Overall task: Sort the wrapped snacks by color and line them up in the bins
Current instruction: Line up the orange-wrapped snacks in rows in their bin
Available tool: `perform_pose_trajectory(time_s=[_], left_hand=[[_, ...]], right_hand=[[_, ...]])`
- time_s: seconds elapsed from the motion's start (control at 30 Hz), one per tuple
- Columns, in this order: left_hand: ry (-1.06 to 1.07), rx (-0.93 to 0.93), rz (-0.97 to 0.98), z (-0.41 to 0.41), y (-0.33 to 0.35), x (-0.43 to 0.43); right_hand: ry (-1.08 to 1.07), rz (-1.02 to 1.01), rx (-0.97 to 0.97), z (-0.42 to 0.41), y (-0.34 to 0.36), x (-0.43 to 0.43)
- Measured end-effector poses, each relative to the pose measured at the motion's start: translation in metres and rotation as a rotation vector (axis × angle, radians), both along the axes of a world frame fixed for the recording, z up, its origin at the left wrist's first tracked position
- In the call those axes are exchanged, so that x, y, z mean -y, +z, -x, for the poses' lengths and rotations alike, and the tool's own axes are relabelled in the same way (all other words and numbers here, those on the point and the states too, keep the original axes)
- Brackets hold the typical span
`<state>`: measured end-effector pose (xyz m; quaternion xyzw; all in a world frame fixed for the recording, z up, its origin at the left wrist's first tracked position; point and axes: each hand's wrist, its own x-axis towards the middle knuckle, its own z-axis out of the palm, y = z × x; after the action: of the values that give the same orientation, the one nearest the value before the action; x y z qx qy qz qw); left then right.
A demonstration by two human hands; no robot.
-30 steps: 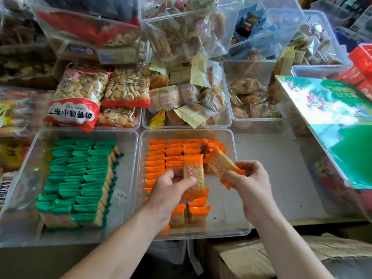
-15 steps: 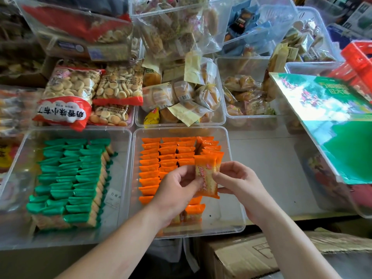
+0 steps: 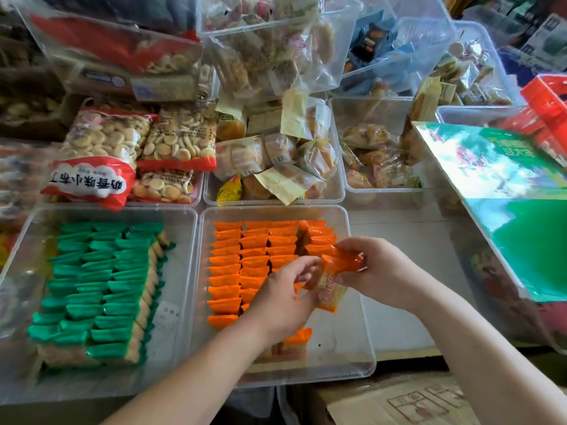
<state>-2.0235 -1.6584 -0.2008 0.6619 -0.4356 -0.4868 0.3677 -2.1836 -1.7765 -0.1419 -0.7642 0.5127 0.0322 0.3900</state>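
Head view has my left hand [image 3: 285,297] and right hand [image 3: 382,271] both pinching a couple of orange snacks [image 3: 329,288] just over the orange bin [image 3: 346,348], beside the green bin [image 3: 181,240], held edge-up (I reckon) so they slot into the short right-hand row like their neighbours.

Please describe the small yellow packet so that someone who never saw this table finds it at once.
Find the clear front bin of orange snacks, then the back bin directly behind it, full of pale wrapped pastries. The yellow packet sits in that bin's front left corner. It is the only bright, opaque yellow wrapper among translucent cream ones.
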Motion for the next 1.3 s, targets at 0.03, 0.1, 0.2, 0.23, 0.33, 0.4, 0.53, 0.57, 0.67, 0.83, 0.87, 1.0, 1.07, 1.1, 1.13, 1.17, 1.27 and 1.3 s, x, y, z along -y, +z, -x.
perform_pose_trajectory(time_s=[0.03, 0.1, 0.2, 0.23, 0.33, 0.4, 0.53, 0.57, 0.67, 0.83, 0.87, 1.0, 1.07, 1.1, 1.13, 1.17, 1.27, 1.3], left_hand=[[0.015, 0.063, -0.002, -0.003, -0.004, 0.002], [0.114, 0.111, -0.017, -0.013, -0.010, 0.003], [0.184, 0.113, -0.049, -0.031, -0.016, -0.005], [0.188, 0.112, -0.060, -0.036, -0.018, -0.008], [0.227, 0.090, -0.079, -0.047, -0.022, -0.017], [0.247, 0.083, -0.091, -0.050, -0.024, -0.019], [0.265, 0.069, -0.103, -0.049, -0.025, -0.020], [0.262, 0.063, -0.104, -0.047, -0.024, -0.020], [0.247, 0.045, -0.105, -0.043, -0.023, -0.019], [0.252, 0.053, -0.122, -0.046, -0.024, -0.023], [0.254, 0.058, -0.123, -0.046, -0.025, -0.023], [0.257, 0.042, -0.131, -0.045, -0.026, -0.026], [0.246, 0.052, -0.132, -0.045, -0.026, -0.026], [0.240, 0.058, -0.129, -0.045, -0.026, -0.025], [0.232, 0.064, -0.129, -0.045, -0.025, -0.026], [0.224, 0.073, -0.128, -0.046, -0.024, -0.026], [0.170, 0.153, -0.112, -0.049, -0.021, -0.031], [0.140, 0.196, -0.105, -0.050, -0.021, -0.034]], right_hand=[[0.057, 0.059, -0.057, -0.003, -0.005, 0.006], [0.216, 0.172, -0.127, -0.012, -0.018, 0.013], [0.449, 0.306, -0.165, -0.019, -0.044, 0.013], [0.530, 0.405, -0.205, -0.019, -0.056, 0.014], [0.562, 0.606, -0.321, -0.017, -0.082, 0.016], [0.539, 0.627, -0.395, -0.018, -0.088, 0.016], [0.469, 0.596, -0.477, -0.025, -0.087, 0.013], [0.447, 0.600, -0.520, -0.028, -0.086, 0.011], [0.486, 0.610, -0.671, -0.034, -0.086, 0.006], [0.544, 0.625, -0.654, -0.037, -0.091, 0.002], [0.562, 0.627, -0.631, -0.036, -0.091, 0.002], [0.604, 0.650, -0.580, -0.036, -0.094, -0.001], [0.581, 0.667, -0.581, -0.032, -0.095, -0.003], [0.557, 0.680, -0.579, -0.030, -0.095, -0.005], [0.533, 0.695, -0.580, -0.027, -0.095, -0.007], [0.517, 0.703, -0.581, -0.026, -0.094, -0.008], [0.492, 0.707, -0.532, -0.020, -0.094, -0.008], [0.473, 0.700, -0.506, -0.018, -0.093, -0.008]])
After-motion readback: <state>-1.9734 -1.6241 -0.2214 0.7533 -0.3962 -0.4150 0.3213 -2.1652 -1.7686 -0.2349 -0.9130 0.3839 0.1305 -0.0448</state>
